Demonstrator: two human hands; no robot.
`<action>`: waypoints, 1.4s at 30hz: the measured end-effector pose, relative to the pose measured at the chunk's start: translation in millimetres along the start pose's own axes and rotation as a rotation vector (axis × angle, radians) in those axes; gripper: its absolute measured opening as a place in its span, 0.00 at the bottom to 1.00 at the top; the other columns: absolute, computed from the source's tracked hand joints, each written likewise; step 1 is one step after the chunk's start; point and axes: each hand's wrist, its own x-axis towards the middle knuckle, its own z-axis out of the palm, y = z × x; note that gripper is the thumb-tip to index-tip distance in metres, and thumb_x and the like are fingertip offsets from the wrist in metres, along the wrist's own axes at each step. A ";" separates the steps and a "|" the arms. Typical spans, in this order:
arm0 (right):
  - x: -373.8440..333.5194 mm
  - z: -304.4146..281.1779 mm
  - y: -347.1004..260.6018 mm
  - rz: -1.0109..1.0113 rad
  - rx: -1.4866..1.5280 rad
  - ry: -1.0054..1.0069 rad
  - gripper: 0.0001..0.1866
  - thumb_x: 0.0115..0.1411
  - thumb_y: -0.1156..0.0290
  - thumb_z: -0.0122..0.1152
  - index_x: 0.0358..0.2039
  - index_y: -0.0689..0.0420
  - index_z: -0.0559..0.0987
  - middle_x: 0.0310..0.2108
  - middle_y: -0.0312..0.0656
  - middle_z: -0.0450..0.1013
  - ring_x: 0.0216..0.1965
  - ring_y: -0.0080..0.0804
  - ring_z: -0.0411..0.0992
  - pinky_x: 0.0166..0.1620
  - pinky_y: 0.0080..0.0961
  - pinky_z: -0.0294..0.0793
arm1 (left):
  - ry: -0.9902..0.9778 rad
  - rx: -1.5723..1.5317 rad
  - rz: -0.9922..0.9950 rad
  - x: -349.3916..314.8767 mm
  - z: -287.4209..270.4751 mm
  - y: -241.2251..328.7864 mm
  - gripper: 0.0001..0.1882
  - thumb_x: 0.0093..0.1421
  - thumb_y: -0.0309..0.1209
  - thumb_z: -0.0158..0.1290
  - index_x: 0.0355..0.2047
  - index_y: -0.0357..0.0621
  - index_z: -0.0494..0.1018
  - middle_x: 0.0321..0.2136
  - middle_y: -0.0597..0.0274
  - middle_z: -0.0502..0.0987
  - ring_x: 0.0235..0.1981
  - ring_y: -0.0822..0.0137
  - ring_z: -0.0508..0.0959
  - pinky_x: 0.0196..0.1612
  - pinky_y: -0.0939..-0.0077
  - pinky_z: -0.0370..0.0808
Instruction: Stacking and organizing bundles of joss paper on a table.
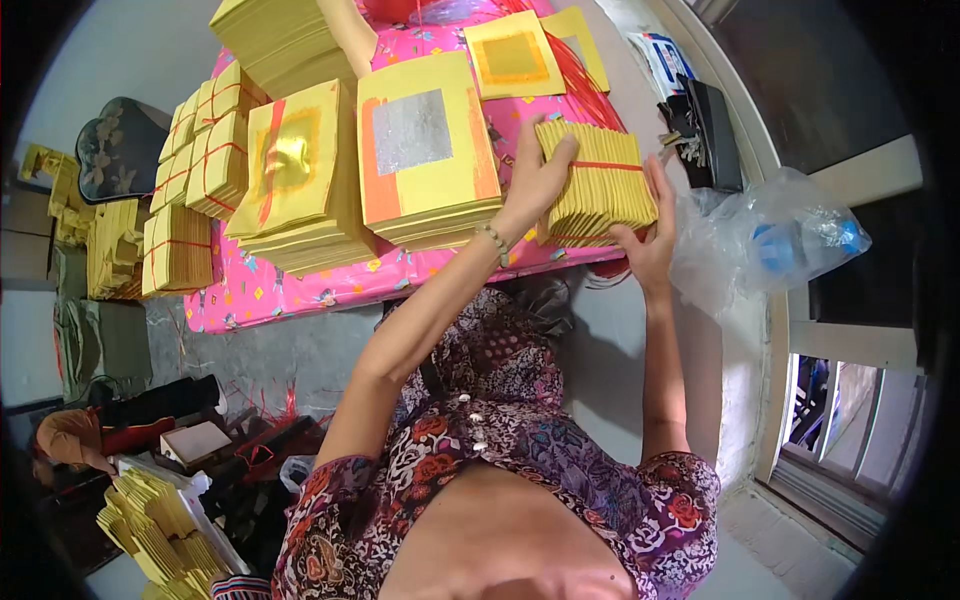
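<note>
Both hands clasped a banded bundle of yellow paper (598, 185) at the near edge of the pink table (300, 285): left hand (540, 180) along its left side, right hand (648, 235) cupping its lower right corner. Judged light, floppy; best gripped beside the red band (606, 166).

Grey concrete floor (300, 350) at 9 o'clock, w/ red string scraps. Pink patterned tablecloth (290, 290) covers the table up top. Daylit window frame (850, 400) at 4 o'clock, white sill (745, 120) curving towards 1.
</note>
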 end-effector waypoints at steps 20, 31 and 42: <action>12.0 1.2 -12.4 -0.311 -0.600 -0.309 0.23 0.53 0.53 0.70 0.50 0.41 0.81 0.55 0.31 0.75 0.59 0.36 0.70 0.63 0.44 0.64 | -0.041 0.386 0.377 -0.9 -0.4 1.5 0.20 0.65 0.30 0.48 0.56 0.40 0.64 0.48 0.44 0.68 0.52 0.46 0.67 0.57 0.52 0.61; 17.4 -8.0 -6.2 -0.315 -0.607 -0.283 0.25 0.51 0.57 0.72 0.50 0.45 0.80 0.55 0.32 0.74 0.59 0.36 0.69 0.63 0.41 0.63 | -0.052 0.486 0.344 7.3 12.1 8.8 0.19 0.65 0.31 0.47 0.55 0.40 0.64 0.46 0.44 0.69 0.52 0.46 0.67 0.57 0.54 0.62; 12.6 -6.0 -15.4 -0.321 -0.624 -0.293 0.24 0.51 0.57 0.72 0.50 0.45 0.80 0.55 0.33 0.74 0.59 0.36 0.69 0.63 0.42 0.62 | -0.015 0.470 0.366 1.2 10.5 4.9 0.21 0.66 0.32 0.46 0.57 0.38 0.62 0.49 0.42 0.68 0.54 0.44 0.67 0.58 0.52 0.62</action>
